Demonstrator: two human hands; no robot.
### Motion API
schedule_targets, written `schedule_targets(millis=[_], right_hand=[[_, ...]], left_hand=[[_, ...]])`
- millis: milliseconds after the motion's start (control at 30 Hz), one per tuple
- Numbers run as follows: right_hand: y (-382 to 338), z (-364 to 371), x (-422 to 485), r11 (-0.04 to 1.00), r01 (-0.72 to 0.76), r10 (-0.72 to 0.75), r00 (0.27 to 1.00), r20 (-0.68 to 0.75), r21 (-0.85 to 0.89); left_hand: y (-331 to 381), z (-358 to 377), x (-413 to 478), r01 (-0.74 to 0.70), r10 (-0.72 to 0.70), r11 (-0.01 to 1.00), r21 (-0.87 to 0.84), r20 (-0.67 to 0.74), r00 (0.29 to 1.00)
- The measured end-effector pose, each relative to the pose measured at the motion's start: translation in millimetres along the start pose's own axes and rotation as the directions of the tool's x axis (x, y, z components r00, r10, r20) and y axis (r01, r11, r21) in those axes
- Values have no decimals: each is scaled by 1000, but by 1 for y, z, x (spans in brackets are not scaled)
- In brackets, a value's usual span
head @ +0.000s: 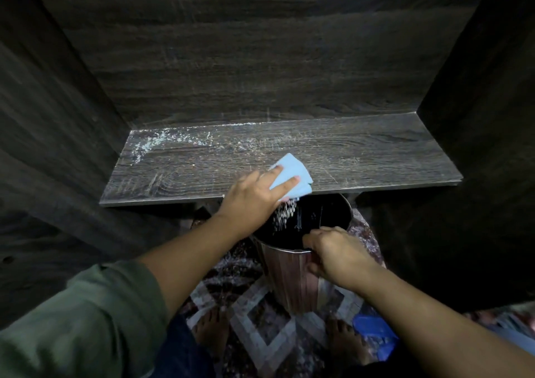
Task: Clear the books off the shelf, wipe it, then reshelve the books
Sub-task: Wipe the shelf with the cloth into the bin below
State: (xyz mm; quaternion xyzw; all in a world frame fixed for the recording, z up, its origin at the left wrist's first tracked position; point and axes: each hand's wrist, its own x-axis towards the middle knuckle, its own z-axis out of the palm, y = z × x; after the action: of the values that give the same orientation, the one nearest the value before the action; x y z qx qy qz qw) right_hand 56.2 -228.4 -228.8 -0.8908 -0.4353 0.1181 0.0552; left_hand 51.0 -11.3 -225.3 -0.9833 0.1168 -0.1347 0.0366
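At the bottom of the frame our bare feet [211, 328] stand on a patterned rug [260, 319], with a green sleeve [86, 319] filling the lower left corner and something blue [373, 334], too blurred to name, at the lower right.

Just above centre-bottom our right hand [333, 250] has its fingers curled over the near rim of a metal bin [289, 279], holding it tucked under the front lip of the shelf [362, 152]. The bin looks thin-walled and light, so we judge the rim a sound place to hold it one-handed.

Right above it, near the middle of the frame, our left hand [252, 198] lies flat with its fingers stretched out, pressing a folded pale blue cloth [292, 175] against the shelf's front edge. Crumbs [285, 212] are falling off that edge into the bin.

The cloth is soft and limp. It will likely bunch up if dragged by a corner, so a flat palm over the folded pad suits it best.

Farther back, the dark wood-grain board is bare of books, and none are in view anywhere. White dust [150, 143] lies along its rear left corner, toward the upper left of the board, so wiping seems only partly done. Behind it rises the back panel [260, 59].
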Motion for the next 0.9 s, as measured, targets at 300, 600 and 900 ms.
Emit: schedule_targets(millis=[300,600,900], right_hand=[[5,4,1,999,23,-22,1000,-10,46],[7,4,3,999,14,-13,1000,-21,33],[-1,3,3,999,32,-32,999,-20,13]], left_hand=[[-29,-19,28,120,-124,991,-63,-62,990],[-24,3,15,37,-31,988,-151,44,999],[-36,-11,5,205,-269,909,-362,-135,954]])
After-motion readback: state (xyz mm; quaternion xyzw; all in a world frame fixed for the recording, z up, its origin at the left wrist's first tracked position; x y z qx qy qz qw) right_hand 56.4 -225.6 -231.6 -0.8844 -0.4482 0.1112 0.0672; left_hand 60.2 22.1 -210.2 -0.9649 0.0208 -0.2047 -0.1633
